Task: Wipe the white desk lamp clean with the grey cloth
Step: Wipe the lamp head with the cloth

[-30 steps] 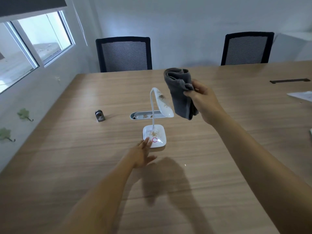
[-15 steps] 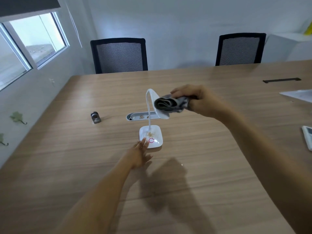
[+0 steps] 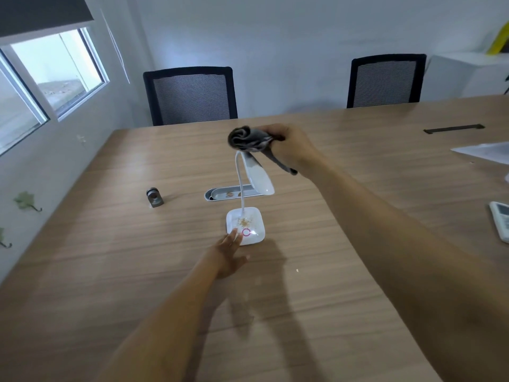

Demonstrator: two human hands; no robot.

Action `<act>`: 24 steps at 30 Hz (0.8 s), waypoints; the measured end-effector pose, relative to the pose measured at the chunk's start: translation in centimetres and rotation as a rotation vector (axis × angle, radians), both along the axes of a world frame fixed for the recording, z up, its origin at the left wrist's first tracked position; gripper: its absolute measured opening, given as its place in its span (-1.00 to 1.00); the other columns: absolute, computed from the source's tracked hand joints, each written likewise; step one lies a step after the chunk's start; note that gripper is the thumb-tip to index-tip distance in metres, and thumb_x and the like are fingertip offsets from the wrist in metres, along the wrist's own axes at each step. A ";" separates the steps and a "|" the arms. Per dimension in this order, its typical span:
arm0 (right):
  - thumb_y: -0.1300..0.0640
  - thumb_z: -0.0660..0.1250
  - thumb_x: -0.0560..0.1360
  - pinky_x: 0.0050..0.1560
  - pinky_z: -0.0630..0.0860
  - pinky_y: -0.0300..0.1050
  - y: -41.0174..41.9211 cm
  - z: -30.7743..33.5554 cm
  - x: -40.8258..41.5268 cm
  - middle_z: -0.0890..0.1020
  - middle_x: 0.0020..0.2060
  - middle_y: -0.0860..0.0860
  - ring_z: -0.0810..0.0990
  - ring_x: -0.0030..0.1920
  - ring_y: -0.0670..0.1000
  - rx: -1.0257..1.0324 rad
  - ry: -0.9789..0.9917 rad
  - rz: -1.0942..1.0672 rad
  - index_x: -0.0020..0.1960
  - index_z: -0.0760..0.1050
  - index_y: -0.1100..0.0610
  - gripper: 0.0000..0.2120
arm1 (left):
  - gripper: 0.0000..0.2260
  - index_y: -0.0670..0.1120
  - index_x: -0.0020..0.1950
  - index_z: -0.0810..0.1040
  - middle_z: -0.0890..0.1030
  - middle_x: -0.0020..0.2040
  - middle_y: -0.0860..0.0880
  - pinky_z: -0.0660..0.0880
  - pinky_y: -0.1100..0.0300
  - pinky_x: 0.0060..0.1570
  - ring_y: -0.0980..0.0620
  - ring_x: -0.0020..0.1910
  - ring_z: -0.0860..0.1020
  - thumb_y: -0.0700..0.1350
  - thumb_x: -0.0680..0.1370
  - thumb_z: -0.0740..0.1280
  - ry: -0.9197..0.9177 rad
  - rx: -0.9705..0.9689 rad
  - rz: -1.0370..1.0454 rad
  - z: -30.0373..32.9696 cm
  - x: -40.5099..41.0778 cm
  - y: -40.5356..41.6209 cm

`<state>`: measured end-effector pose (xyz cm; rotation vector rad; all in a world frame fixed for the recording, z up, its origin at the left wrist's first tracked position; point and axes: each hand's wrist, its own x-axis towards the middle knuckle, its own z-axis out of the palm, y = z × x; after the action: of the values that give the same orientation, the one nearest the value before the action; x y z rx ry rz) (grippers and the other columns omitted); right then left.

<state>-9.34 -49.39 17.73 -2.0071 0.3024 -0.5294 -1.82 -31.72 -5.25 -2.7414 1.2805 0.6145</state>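
Note:
The white desk lamp stands on the wooden table, its thin neck curving up from a square base speckled with brown crumbs. My right hand grips the bunched grey cloth and presses it on the top of the lamp head, where the neck bends over. My left hand lies flat on the table with its fingertips on the base's near left corner, beside the red ring button.
A small grey metal object sits left of the lamp. A silver cable slot lies behind it. Two black mesh chairs stand at the far edge. A remote and paper lie at the right.
My right hand brought the cloth down onto the lamp head and has slid it up toward the top bend. The brown specks seen on the head earlier are gone. My left hand stays at the base.

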 end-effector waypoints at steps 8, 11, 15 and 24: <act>0.51 0.21 0.41 -0.40 0.38 -0.63 -2.2 -1.8 -3.5 0.58 -0.09 0.06 0.57 -0.26 -0.32 -0.139 0.043 0.009 0.10 0.63 0.25 -0.63 | -0.34 -0.05 0.58 -0.14 -0.22 0.59 -0.03 -0.03 0.04 0.55 -0.01 0.58 -0.16 0.24 0.59 -0.03 -0.019 0.045 -0.044 0.4 -0.2 -0.1; 0.57 0.15 0.38 -0.14 0.49 -0.37 -3.8 -2.3 -4.8 0.58 -0.05 0.15 0.55 -0.04 0.00 -0.139 0.064 -0.042 0.06 0.62 0.31 -0.59 | -0.35 -0.08 0.58 -0.14 -0.22 0.59 -0.05 -0.03 0.04 0.55 -0.04 0.58 -0.18 0.21 0.60 -0.02 -0.025 0.080 -0.065 0.6 -0.1 -0.4; 0.54 0.20 0.41 0.07 0.50 -0.12 -3.6 -1.6 -3.5 0.60 -0.09 0.08 0.55 0.00 0.01 -0.091 -0.056 -0.151 0.09 0.62 0.30 -0.64 | -0.33 -0.06 0.58 -0.15 -0.21 0.59 -0.05 -0.01 0.04 0.55 -0.03 0.58 -0.16 0.23 0.59 -0.01 -0.022 0.063 -0.047 0.3 -0.1 -0.3; 0.58 0.14 0.35 -0.01 0.60 -0.30 0.7 -0.6 -0.9 0.59 -0.03 0.09 0.57 -0.07 -0.04 -0.078 -0.066 0.041 0.04 0.64 0.29 -0.57 | -0.31 -0.05 0.58 -0.10 -0.16 0.60 -0.01 -0.03 0.05 0.55 0.01 0.58 -0.09 0.24 0.58 0.05 0.029 -0.048 0.026 0.3 0.0 -0.2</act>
<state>-10.28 -48.68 17.15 -2.0621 0.2020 -0.5887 -1.81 -31.91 -4.95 -2.8019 1.2840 0.6362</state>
